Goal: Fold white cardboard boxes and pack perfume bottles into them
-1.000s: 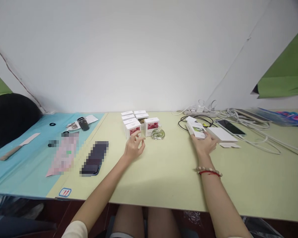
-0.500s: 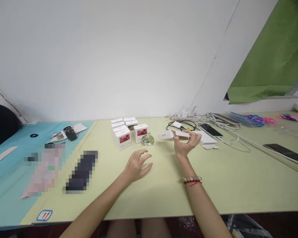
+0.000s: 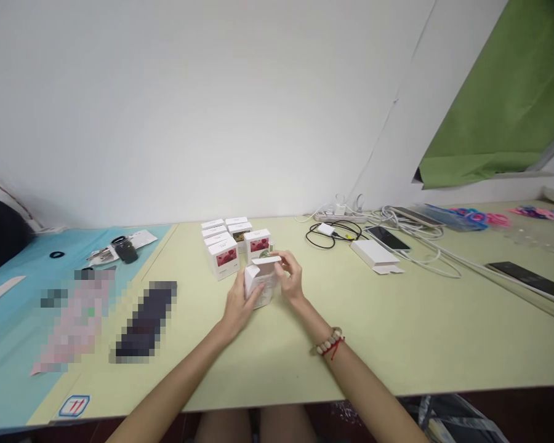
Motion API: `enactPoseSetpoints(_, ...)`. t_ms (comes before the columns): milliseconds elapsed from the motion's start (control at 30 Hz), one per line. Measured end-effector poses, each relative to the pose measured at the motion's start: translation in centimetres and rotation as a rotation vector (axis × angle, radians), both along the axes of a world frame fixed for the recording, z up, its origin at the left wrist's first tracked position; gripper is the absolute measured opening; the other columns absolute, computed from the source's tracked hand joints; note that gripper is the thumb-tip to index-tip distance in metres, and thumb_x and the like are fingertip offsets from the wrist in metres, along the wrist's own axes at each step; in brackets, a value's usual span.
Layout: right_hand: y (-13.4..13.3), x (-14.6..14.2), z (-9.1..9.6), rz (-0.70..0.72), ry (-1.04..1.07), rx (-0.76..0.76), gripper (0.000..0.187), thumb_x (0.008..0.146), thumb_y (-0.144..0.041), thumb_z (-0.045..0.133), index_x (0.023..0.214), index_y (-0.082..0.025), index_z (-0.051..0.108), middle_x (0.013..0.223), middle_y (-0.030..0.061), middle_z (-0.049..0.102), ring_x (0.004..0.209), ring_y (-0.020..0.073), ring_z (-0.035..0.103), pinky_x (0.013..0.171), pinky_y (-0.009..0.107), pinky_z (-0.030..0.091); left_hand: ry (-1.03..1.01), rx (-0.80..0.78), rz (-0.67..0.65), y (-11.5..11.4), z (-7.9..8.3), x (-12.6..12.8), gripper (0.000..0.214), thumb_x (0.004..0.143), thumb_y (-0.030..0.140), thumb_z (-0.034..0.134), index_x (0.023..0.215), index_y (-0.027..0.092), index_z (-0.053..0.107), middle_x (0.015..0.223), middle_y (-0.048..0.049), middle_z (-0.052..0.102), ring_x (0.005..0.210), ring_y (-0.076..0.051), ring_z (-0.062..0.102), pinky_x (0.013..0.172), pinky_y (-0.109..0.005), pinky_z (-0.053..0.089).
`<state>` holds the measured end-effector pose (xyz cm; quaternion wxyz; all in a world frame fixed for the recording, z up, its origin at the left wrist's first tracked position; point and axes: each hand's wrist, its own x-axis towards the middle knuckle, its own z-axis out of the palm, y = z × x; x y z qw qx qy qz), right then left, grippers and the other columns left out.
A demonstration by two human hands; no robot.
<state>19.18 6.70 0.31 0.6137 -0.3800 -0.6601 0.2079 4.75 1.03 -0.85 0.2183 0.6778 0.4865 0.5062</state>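
Note:
A small white carton [image 3: 262,290] is held up in front of me, with a flap at its top. My left hand [image 3: 239,301] wraps its left side, thumb across the near face. At the top right, my right hand [image 3: 290,275] pinches the flap between thumb and fingers. Just behind the carton stands a glass perfume bottle [image 3: 271,248], mostly hidden by it. Beyond are several white boxes with printed pictures; the nearest, a red-pictured box [image 3: 225,258], stands left of the carton, and another red-pictured box [image 3: 257,242] stands behind the bottle.
A flattened white carton [image 3: 376,255] lies to the right, beside a phone [image 3: 388,239]. White cables [image 3: 399,221], a black cable [image 3: 321,243] and a power strip [image 3: 341,215] run along the back. On the left lie a dark jar [image 3: 125,249] and a blurred dark item [image 3: 145,320].
My right hand has brought the white carton leftward and nearer to me. My left hand, open before, now grips it too. The carton has opened out from a flatter shape and covers most of the bottle.

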Motion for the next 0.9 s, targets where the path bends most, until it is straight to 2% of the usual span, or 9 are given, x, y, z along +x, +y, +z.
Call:
enactPoseSetpoints(100, 1.7, 0.9, -0.9, -0.161, 0.103, -0.121, 0.035, 0.078, -0.042, 0.045, 0.103, -0.020, 0.055, 0.076, 0.0019, 0.050, 0.066, 0.0153, 0.048, 0.056, 0.026, 0.041, -0.142, -0.015, 0.002, 0.1, 0.3, 0.0, 0.054, 0.086, 0.038, 0.048, 0.132, 0.025, 0.023, 0.114, -0.0092, 0.057, 0.097, -0.019, 0.059, 0.079, -0.032, 0.049)
enactPoseSetpoints(200, 3.5, 2.0, -2.2, -0.304, 0.016, -0.189, 0.044, 0.070, -0.044, 0.056, 0.107, -0.020, 0.054, 0.090, 0.0047, 0.055, 0.073, 0.0166, 0.050, 0.066, 0.030, 0.044, -0.230, 0.010, -0.023, 0.1, 0.5, 0.1, 0.059, 0.087, 0.035, 0.047, 0.135, 0.026, 0.014, 0.113, -0.0097, 0.056, 0.090, -0.016, 0.062, 0.075, -0.030, 0.050)
enactPoseSetpoints(333, 5.3, 3.3, -3.7, -0.304, -0.217, -0.197, 0.060, 0.065, -0.047, 0.061, 0.118, -0.021, 0.049, 0.112, 0.0102, 0.055, 0.095, 0.0234, 0.051, 0.084, 0.041, 0.040, -0.116, -0.010, -0.010, 0.1, 0.3, -0.1, 0.039, 0.088, 0.035, 0.045, 0.125, 0.027, 0.035, 0.113, -0.0073, 0.056, 0.088, -0.016, 0.061, 0.073, -0.029, 0.050)
enactPoseSetpoints(433, 6.3, 5.1, -3.9, -0.378, -0.257, -0.186, 0.061, 0.068, -0.050, 0.057, 0.121, -0.021, 0.047, 0.118, 0.0113, 0.054, 0.104, 0.0257, 0.049, 0.092, 0.046, 0.033, -0.014, 0.024, 0.001, 0.2, 0.0, -0.4, 0.031, 0.088, 0.034, 0.045, 0.117, 0.025, 0.042, 0.108, -0.0065, 0.057, 0.087, -0.016, 0.060, 0.070, -0.028, 0.049)
enactPoseSetpoints(500, 6.8, 7.2, -3.7, -0.480, -0.229, -0.171, 0.057, 0.071, -0.049, 0.052, 0.120, -0.020, 0.047, 0.119, 0.0114, 0.053, 0.107, 0.0260, 0.047, 0.094, 0.047, 0.031, 0.051, 0.102, 0.018, 0.4, -0.3, -0.7, 0.026, 0.086, 0.033, 0.048, 0.111, 0.024, 0.044, 0.103, -0.0056, 0.056, 0.085, -0.015, 0.059, 0.067, -0.026, 0.048)
enactPoseSetpoints(600, 7.1, 11.4, -3.6, -0.756, -0.238, -0.150, 0.053, 0.070, -0.045, 0.051, 0.117, -0.020, 0.049, 0.119, 0.0116, 0.052, 0.112, 0.0276, 0.042, 0.096, 0.049, 0.026, 0.170, 0.292, 0.016, 0.8, -0.9, -1.1, 0.024, 0.084, 0.031, 0.052, 0.104, 0.023, 0.043, 0.101, -0.0051, 0.053, 0.087, -0.015, 0.058, 0.067, -0.026, 0.048)
enactPoseSetpoints(733, 7.1, 17.9, -4.3, -1.132, -0.271, -0.207, 0.063, 0.061, -0.043, 0.061, 0.118, -0.020, 0.048, 0.132, 0.0165, 0.036, 0.122, 0.0352, 0.030, 0.096, 0.057, 0.017, 0.275, 0.484, -0.008, 1.2, -0.9, -1.5, 0.029, 0.083, 0.020, 0.052, 0.107, 0.023, 0.037, 0.108, -0.0085, 0.052, 0.097, -0.018, 0.056, 0.077, -0.033, 0.048)
enactPoseSetpoints(800, 7.1, 20.9, -4.8, -1.206, -0.261, -0.227, 0.074, 0.056, -0.045, 0.066, 0.122, -0.019, 0.044, 0.137, 0.0209, 0.028, 0.126, 0.0388, 0.023, 0.096, 0.059, 0.012, 0.298, 0.555, -0.034, 1.2, -0.7, -1.7, 0.034, 0.081, 0.015, 0.052, 0.110, 0.023, 0.035, 0.111, -0.0099, 0.054, 0.103, -0.020, 0.055, 0.081, -0.038, 0.047)
enactPoseSetpoints(900, 7.2, 24.4, -5.7, -1.199, -0.262, -0.305, 0.086, 0.049, -0.048, 0.071, 0.125, -0.018, 0.043, 0.137, 0.0278, 0.026, 0.127, 0.0416, 0.018, 0.096, 0.058, 0.011, 0.353, 0.599, -0.125, 0.8, -0.2, -1.8, 0.044, 0.077, 0.013, 0.053, 0.116, 0.023, 0.035, 0.112, -0.0107, 0.057, 0.107, -0.022, 0.054, 0.085, -0.041, 0.045)
